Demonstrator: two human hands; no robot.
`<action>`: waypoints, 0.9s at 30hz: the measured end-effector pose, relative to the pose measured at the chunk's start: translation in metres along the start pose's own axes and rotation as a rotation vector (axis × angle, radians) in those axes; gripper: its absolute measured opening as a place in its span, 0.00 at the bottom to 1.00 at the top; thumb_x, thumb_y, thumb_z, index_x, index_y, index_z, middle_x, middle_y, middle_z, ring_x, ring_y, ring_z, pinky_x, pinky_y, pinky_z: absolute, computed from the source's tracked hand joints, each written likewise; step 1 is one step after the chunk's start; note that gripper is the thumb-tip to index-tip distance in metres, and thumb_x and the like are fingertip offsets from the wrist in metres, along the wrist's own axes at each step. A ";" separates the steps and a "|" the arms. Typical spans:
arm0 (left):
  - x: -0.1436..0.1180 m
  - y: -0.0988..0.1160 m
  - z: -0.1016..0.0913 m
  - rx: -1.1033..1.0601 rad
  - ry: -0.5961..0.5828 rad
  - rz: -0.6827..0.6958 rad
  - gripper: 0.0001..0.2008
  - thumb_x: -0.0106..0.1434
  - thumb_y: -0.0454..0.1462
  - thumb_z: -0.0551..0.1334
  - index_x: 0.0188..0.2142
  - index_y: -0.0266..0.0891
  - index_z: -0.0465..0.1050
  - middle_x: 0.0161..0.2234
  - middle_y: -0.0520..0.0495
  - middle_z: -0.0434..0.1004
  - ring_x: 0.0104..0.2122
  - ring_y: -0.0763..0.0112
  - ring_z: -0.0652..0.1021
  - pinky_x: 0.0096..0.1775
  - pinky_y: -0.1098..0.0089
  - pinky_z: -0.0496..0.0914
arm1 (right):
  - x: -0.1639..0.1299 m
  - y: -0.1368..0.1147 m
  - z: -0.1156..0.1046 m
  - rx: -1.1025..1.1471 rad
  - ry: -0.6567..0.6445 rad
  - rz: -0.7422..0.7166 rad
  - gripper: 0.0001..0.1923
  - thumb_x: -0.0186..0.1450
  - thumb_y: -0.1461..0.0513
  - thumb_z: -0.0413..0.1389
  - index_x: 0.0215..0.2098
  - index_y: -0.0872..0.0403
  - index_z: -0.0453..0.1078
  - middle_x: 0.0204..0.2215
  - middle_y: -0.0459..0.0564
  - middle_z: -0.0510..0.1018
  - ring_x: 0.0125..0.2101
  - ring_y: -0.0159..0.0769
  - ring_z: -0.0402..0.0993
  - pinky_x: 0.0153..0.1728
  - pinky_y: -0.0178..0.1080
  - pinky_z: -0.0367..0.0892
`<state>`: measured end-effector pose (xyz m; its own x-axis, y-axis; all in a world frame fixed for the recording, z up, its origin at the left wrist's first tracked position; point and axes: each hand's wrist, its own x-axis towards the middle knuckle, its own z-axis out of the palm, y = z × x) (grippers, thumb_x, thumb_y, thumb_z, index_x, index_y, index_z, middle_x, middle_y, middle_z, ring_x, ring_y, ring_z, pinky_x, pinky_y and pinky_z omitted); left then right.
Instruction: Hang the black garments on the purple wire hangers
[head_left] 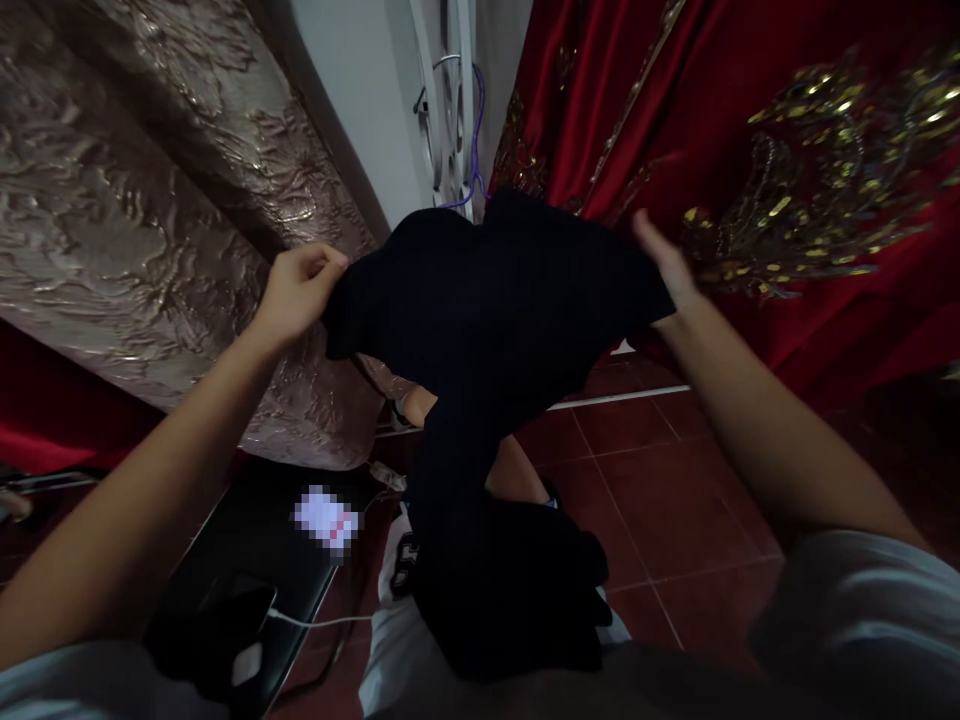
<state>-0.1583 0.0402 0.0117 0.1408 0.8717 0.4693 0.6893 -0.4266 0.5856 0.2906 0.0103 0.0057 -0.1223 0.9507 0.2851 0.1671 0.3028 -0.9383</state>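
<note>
A black garment stretches between my two hands, and its lower part lies bunched over my lap. My left hand pinches the garment's left edge between thumb and fingers. At the opposite edge, my right hand holds up the cloth with the thumb side showing; the fingers are mostly hidden by the fabric. The cloth is so dark that its seams and exact cut cannot be made out.
A black bench at my left carries a lit, blurred screen, a dark phone with a white cable and a small white case. Textured beige fabric and red sequinned fabric hang ahead, with white metalwork between.
</note>
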 end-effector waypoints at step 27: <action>-0.143 0.161 -0.020 -0.390 -0.466 -0.234 0.07 0.71 0.43 0.57 0.42 0.49 0.73 0.30 0.48 0.76 0.26 0.67 0.75 0.23 0.66 0.68 | -0.103 -0.034 0.086 -0.385 -0.324 -0.637 0.14 0.68 0.53 0.61 0.52 0.44 0.71 0.47 0.52 0.77 0.49 0.42 0.75 0.49 0.46 0.73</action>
<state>-0.0815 -0.1577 0.0524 0.3719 0.9281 0.0154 0.4432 -0.1921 0.8756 0.2138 -0.1037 -0.0089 -0.5751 0.5389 0.6154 0.2874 0.8375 -0.4648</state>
